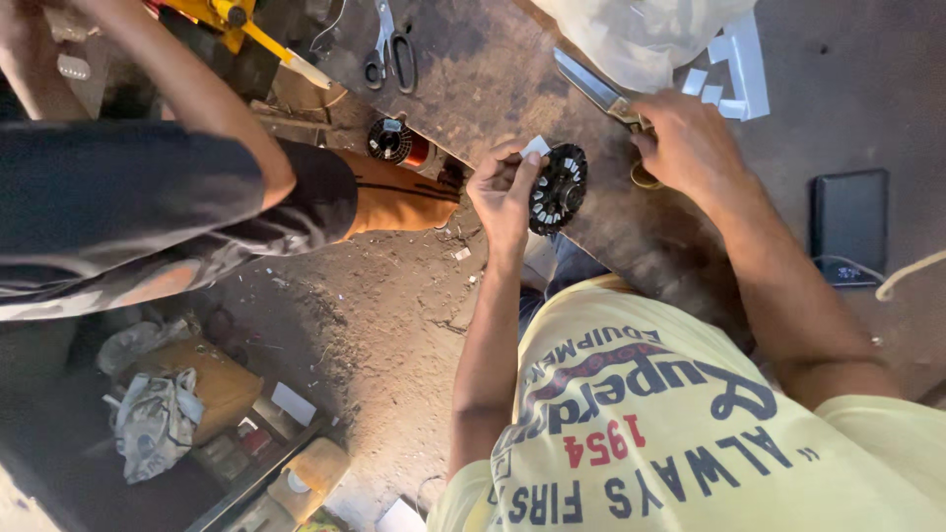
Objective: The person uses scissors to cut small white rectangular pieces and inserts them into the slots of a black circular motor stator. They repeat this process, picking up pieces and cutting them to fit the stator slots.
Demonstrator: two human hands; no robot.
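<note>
The left hand (505, 192) pinched a small white paper slip (536, 147) between thumb and fingertips, its grip narrow and closed on the slip, pressing it against the rim of a black slotted motor stator (559, 187). The stator stood tilted on edge at the near edge of the desk (473, 79), just at the rim and partly over the floor. The right hand (690, 143) was curled shut around the handle of large shears (591, 87), whose blades lay flat on the desk pointing toward the far side.

The stator looked like stacked metal: heavy for its size, stiff, and best held by its outer rim, away from the slots. The slip seemed light, thin and easily creased, so a fingertip pinch near its end suited it.

A translucent plastic bag (641, 34) lay at the far edge, with cut white paper pieces (734, 69) beside it. Black-handled scissors (391, 49) lay further left on the desk, and a spool of copper wire (399, 145) sat below the left edge. A dark flat box (849, 227) rested off to the right. Another person's arm (197, 99) and leg (168, 197) crowded the left side, close to the spool.
</note>
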